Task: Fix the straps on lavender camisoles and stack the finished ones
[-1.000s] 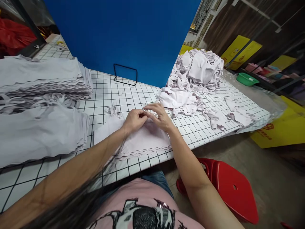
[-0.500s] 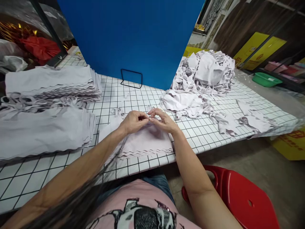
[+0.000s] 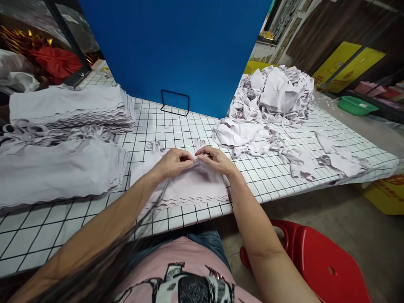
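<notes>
A pale, pinkish-white camisole top (image 3: 192,189) lies on the table in front of me, its wavy hem toward the near edge. My left hand (image 3: 175,163) is closed in a pinch at its upper edge. Close beside it, my right hand (image 3: 217,160) pinches the same edge, thumb against fingers, and the cloth is lifted slightly there. The exact spot between the fingertips is too small to make out. Beyond my hands, looped straps (image 3: 155,146) stick out on the tabletop.
Neat stacks of similar tops (image 3: 63,168) fill the left side. A loose heap of them (image 3: 280,97) lies at the back right. A blue board (image 3: 176,50) with a black wire stand (image 3: 175,103) rises behind. A red stool (image 3: 328,265) stands at the right.
My left fingertips have shifted slightly left, and a small gap shows between the hands. The camisole top stays in place.
</notes>
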Demonstrator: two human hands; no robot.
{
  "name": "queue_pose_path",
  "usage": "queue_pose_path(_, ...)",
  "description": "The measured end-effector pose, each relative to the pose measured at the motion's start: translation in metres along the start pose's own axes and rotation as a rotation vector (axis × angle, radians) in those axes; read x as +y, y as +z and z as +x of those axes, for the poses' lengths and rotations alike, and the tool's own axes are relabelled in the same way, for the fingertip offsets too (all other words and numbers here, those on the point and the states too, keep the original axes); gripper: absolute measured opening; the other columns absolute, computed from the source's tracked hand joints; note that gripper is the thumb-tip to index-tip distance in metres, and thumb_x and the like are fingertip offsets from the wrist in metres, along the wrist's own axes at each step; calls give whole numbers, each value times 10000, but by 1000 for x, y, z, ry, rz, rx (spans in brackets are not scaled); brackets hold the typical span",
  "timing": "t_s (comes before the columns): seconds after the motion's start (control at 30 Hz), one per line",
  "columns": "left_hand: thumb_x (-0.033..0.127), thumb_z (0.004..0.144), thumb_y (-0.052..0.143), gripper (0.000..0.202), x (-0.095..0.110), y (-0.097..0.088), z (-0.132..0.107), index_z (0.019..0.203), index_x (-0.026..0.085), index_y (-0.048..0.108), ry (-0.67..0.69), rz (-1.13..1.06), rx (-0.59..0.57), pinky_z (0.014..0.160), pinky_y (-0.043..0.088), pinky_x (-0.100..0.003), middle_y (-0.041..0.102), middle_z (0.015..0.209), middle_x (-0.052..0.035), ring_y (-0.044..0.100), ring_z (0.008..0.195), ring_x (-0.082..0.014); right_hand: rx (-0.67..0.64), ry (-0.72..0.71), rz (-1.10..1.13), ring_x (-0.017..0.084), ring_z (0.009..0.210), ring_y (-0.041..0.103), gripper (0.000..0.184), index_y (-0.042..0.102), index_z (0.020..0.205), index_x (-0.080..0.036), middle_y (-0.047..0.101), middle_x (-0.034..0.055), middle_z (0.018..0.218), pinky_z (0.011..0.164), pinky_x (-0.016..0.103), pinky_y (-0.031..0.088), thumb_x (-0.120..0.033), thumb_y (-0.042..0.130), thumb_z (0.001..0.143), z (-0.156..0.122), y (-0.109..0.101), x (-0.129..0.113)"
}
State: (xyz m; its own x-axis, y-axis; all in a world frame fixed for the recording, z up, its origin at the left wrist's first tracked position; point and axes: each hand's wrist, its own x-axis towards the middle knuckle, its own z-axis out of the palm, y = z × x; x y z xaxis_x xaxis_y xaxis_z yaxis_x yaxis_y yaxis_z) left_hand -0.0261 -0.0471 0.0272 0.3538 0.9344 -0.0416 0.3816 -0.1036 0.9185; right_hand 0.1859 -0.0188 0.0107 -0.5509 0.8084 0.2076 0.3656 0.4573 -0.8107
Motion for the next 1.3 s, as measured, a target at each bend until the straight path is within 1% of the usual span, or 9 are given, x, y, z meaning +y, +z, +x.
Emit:
queue_pose_path(0.07,320,759,648,195,0,-2,0,717,136,697,9,-20,-5,562,344,-227,609,671,-4,486,617,-100,-4,-8,10,134,793,569,324,682,1018,-174,682,49,962,716,272,431,-450,534,933,0,0,-1)
queue_pose_path(0.17,316,765,639,202,0,-2,-1,705,132,693,10,-26,-10,543,338,-222,588,635,4,471,589,-94,-38,35,50,128,752,580,311,713,979,-170,696,44,902,682,264,443,-447,610,884,1,4,0)
queue_pose_path(0.3,307,786,604,202,-3,3,-1,720,137,689,2,7,0,545,361,-232,589,615,10,471,558,-94,1,80,143,116,702,570,273,721,887,-160,693,43,849,623,247,437,-424,675,831,2,9,3)
queue_pose_path(0.4,300,793,590,184,-9,9,1,784,149,695,26,105,38,651,433,-265,668,758,-26,569,691,-138,7,100,148,75,584,478,233,698,846,-153,647,16,771,533,223,374,-384,687,823,2,8,4)
queue_pose_path(0.5,309,754,638,174,-15,15,3,840,166,687,65,324,86,759,452,-317,689,903,-59,595,867,-202,16,127,109,50,493,334,222,657,831,-150,532,-28,644,457,220,266,-371,645,860,1,4,3)
queue_pose_path(0.6,342,735,668,175,-17,20,4,796,178,670,60,452,88,762,442,-336,686,879,-58,582,896,-229,31,140,87,48,476,274,220,634,836,-150,467,-45,605,439,225,216,-367,622,878,0,3,2)
queue_pose_path(0.93,331,733,632,180,-15,24,4,629,185,616,-35,343,76,587,363,-269,605,629,7,509,591,-135,-66,96,158,74,584,464,237,675,865,-142,642,15,764,539,216,380,-376,641,856,3,14,6)
queue_pose_path(1.13,306,715,618,220,-17,23,5,551,182,541,-31,330,61,550,331,-263,547,560,10,464,538,-124,-109,99,185,99,654,551,239,677,873,-143,673,31,802,590,224,439,-378,642,851,3,17,3)
queue_pose_path(1.3,318,701,627,209,-17,22,5,548,185,577,-47,316,57,547,332,-265,558,546,7,473,537,-131,-126,104,156,106,672,567,252,673,871,-140,682,38,812,600,225,449,-389,643,850,3,17,1)
